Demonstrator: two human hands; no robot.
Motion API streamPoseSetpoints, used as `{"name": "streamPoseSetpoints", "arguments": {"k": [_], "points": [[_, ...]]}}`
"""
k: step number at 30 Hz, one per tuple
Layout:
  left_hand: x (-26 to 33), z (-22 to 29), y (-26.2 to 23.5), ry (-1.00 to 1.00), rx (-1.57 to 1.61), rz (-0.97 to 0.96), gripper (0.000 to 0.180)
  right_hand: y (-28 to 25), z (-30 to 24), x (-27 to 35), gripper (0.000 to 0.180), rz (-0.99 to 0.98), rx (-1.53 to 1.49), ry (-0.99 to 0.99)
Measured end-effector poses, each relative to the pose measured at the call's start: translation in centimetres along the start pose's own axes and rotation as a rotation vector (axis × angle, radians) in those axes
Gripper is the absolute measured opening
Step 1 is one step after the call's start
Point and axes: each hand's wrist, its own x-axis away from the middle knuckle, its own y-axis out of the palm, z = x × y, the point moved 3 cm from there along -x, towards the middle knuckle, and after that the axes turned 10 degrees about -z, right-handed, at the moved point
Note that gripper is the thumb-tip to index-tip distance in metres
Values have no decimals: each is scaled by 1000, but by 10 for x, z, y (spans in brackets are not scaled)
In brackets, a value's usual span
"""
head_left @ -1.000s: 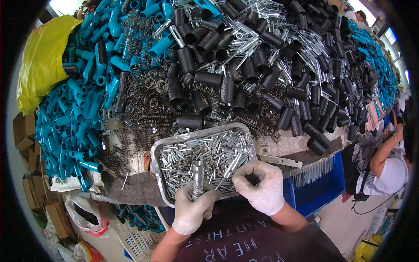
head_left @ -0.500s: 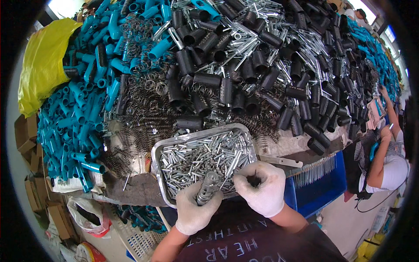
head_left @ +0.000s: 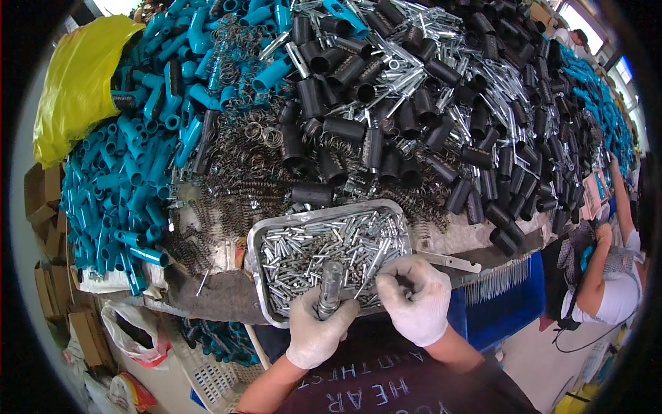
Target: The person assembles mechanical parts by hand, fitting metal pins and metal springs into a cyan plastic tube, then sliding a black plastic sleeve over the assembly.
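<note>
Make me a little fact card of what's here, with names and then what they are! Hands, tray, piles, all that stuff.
Left hand: white glove, holding a shiny metal cylinder
Right hand: white glove, fingers curled; what is inside is unclear
Metal tray: full of small metal pins
Left pile: teal tubes
Behind the tray: springs and black tubes
Far left: yellow sheet
Right of the tray, lower down: blue bin
Far right: another person, arms bent
</note>
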Motion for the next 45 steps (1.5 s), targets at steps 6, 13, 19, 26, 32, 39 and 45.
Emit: {"name": "streamPoseSetpoints", "arguments": {"k": [6, 13, 19, 26, 32, 39, 45], "points": [[0, -2, -3, -13, 109, -31, 12, 6, 6, -2, 4, -172, -385, 222], [-1, -7, -4, -30, 404, -205, 9, 7, 13, 1, 7, -213, -640, 265], [3, 4, -3, -61, 200, -180, 16, 8, 27, 1, 12, -123, -517, 148], [7, 7, -6, 156, -313, 37, 24, 6, 11, -1, 53, -179, -640, 205], [4, 11, -4, -163, 183, -188, 22, 5, 11, -1, 62, -183, -432, 151], [6, 25, -7, 173, -491, -4, 25, -1, 13, -6, 56, -93, -402, 130], [12, 18, -36, -45, -200, -100, 24, -36, 25, -26, 48, 302, -650, 73]]}}
